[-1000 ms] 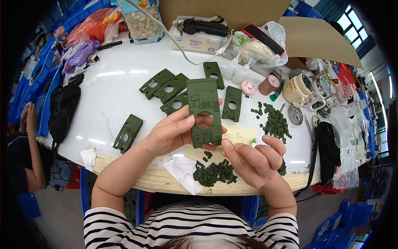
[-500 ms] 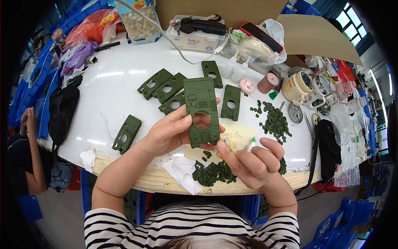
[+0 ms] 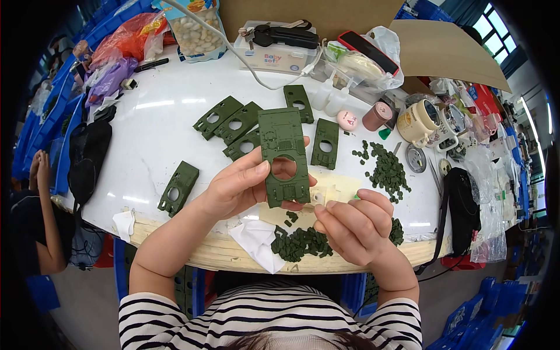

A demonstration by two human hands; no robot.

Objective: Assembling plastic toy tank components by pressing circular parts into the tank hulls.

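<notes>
My left hand (image 3: 236,184) holds a dark green plastic model tank hull (image 3: 284,140) upright over the table, its round hole toward me. To the lower right of the hull, my right hand (image 3: 356,227) is closed, thumb and fingertips pinched together; anything between them is too small or hidden to make out. Beneath the hands lies a pale yellow sheet (image 3: 347,185) with a small whitish piece on it. A heap of small green parts (image 3: 300,244) sits by the table edge, and a second heap (image 3: 388,172) lies farther right. A white tissue (image 3: 255,245) is beside the near heap.
Several more green hulls (image 3: 178,188) lie around the table. At the back stand a bag of nuts (image 3: 195,32), a clear plastic box (image 3: 274,55) and a red-edged phone (image 3: 368,52). Mugs (image 3: 417,123) and a black pouch (image 3: 464,204) are on the right. Another person's hands show at far left.
My right hand has shifted slightly right, away from the hull's lower corner, and its fingers have curled into a pinch. The hull and my left hand have barely moved.
</notes>
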